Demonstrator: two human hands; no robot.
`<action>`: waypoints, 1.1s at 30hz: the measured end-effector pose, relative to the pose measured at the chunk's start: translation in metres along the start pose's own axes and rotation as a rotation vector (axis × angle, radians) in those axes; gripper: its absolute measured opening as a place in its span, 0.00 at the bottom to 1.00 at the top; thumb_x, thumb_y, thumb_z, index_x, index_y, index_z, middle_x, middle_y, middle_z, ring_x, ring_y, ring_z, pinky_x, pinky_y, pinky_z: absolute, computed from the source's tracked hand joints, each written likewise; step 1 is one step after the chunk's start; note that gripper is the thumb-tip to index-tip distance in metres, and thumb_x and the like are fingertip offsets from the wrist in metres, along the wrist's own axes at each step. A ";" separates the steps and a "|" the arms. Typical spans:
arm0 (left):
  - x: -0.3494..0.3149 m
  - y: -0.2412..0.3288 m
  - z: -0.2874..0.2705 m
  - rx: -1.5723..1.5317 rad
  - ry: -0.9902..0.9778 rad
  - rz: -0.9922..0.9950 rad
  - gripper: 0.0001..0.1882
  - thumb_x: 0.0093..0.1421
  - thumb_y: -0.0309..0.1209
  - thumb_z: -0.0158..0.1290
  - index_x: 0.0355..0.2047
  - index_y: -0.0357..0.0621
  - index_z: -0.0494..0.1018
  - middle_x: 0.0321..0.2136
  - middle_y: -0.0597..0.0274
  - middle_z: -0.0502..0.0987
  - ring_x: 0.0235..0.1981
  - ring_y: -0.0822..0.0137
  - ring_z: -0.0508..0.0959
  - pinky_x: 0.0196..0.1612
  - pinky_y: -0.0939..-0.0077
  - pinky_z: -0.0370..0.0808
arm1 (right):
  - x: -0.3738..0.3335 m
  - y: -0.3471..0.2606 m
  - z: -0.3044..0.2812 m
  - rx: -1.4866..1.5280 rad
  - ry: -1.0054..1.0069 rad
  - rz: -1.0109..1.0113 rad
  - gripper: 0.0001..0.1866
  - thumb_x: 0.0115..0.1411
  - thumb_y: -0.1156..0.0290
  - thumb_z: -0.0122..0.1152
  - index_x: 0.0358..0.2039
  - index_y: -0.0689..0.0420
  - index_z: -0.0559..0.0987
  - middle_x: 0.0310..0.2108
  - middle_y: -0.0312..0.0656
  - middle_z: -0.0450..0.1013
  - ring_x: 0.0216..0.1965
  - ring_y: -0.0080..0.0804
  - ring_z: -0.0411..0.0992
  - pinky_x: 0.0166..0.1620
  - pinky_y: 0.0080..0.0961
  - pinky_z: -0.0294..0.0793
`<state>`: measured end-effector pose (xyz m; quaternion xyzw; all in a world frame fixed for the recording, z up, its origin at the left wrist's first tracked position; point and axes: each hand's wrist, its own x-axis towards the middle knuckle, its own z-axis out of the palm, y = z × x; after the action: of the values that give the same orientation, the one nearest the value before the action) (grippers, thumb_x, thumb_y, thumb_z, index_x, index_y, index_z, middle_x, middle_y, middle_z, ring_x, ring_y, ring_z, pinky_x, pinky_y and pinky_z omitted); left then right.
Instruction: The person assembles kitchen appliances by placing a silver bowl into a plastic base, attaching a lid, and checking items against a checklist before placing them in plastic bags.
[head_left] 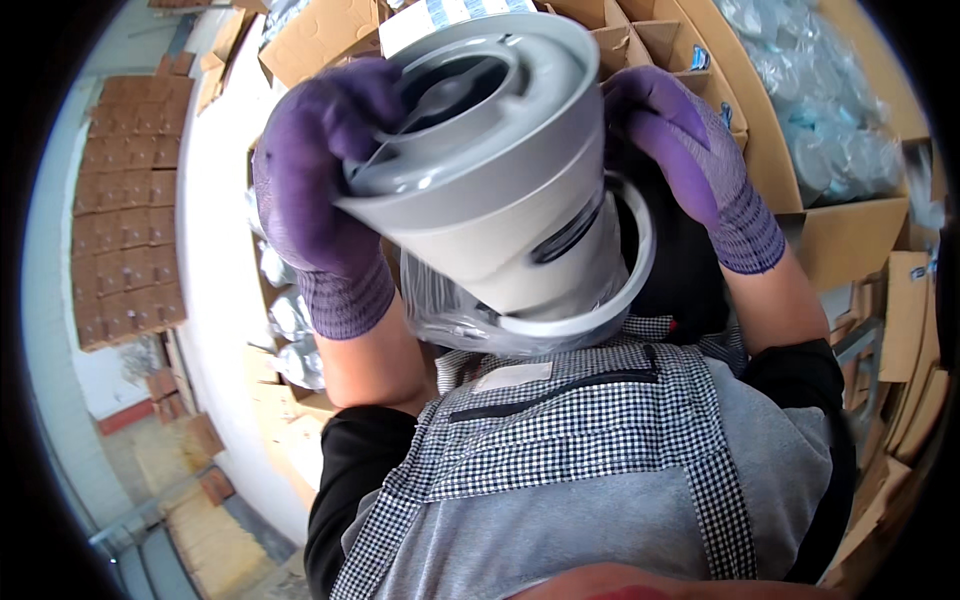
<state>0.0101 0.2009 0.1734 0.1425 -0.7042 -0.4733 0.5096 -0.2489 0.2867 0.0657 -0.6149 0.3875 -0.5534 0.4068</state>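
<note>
A pale grey tapered container [520,235], like a bucket, is tilted in front of my chest. Its wide end carries a darker grey lid [540,85] with a round opening, and an oval black mark sits on its side. My left hand [315,165] is closed over the left edge of the lid, fingers bent in toward the opening. At the right side of the rim, my right hand [675,140] has its fingers curled against the container; the fingertips are partly hidden. Both hands wear purple gloves. A white ring [645,235] and clear plastic film [450,300] lie around the narrow lower end.
Beyond the hands is a divided cardboard box [665,40]. An open carton [850,235] on the right holds plastic-wrapped clear pieces [820,100]. Wrapped silvery parts [295,315] are in a box by my left arm. Brown cartons [130,210] are stacked far left, with flattened cardboard [905,310] at right.
</note>
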 end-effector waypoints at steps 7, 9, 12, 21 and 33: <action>-0.004 -0.053 -0.041 -0.592 -0.067 -0.153 0.27 0.74 0.50 0.34 0.24 0.49 0.69 0.30 0.57 0.69 0.52 0.52 0.69 0.61 0.51 0.63 | -0.003 0.006 0.004 -0.175 -0.091 -0.357 0.13 0.71 0.68 0.56 0.51 0.62 0.77 0.42 0.46 0.79 0.45 0.34 0.80 0.50 0.30 0.80; -0.007 -0.053 -0.040 -0.605 -0.021 -0.175 0.27 0.74 0.51 0.33 0.24 0.49 0.70 0.31 0.56 0.70 0.53 0.52 0.69 0.62 0.49 0.62 | 0.000 0.011 0.005 -0.194 -0.070 -0.357 0.13 0.70 0.67 0.57 0.48 0.63 0.79 0.41 0.47 0.79 0.43 0.38 0.81 0.49 0.32 0.81; -0.007 -0.052 -0.036 -0.539 0.015 -0.189 0.26 0.72 0.52 0.37 0.24 0.50 0.67 0.31 0.58 0.69 0.55 0.51 0.67 0.63 0.46 0.59 | -0.002 0.004 0.005 -0.229 -0.094 -0.353 0.13 0.69 0.67 0.58 0.46 0.63 0.80 0.39 0.48 0.80 0.41 0.41 0.81 0.46 0.34 0.81; -0.002 -0.050 -0.043 -0.409 -0.107 -0.114 0.28 0.74 0.52 0.33 0.23 0.49 0.67 0.32 0.57 0.69 0.55 0.52 0.66 0.66 0.46 0.56 | 0.003 -0.058 0.002 -0.220 -0.297 0.145 0.22 0.58 0.57 0.74 0.44 0.61 0.81 0.36 0.40 0.78 0.39 0.35 0.78 0.44 0.34 0.78; -0.005 -0.052 -0.025 -0.439 0.108 -0.040 0.23 0.73 0.43 0.35 0.23 0.46 0.65 0.26 0.54 0.70 0.40 0.55 0.70 0.58 0.56 0.65 | 0.064 -0.027 -0.106 0.008 -0.150 0.239 0.15 0.62 0.56 0.64 0.31 0.55 0.76 0.21 0.30 0.64 0.23 0.21 0.62 0.30 0.21 0.62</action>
<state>0.0191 0.1647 0.1296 0.0674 -0.5531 -0.6170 0.5558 -0.3483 0.2296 0.1199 -0.6024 0.4243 -0.4549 0.5001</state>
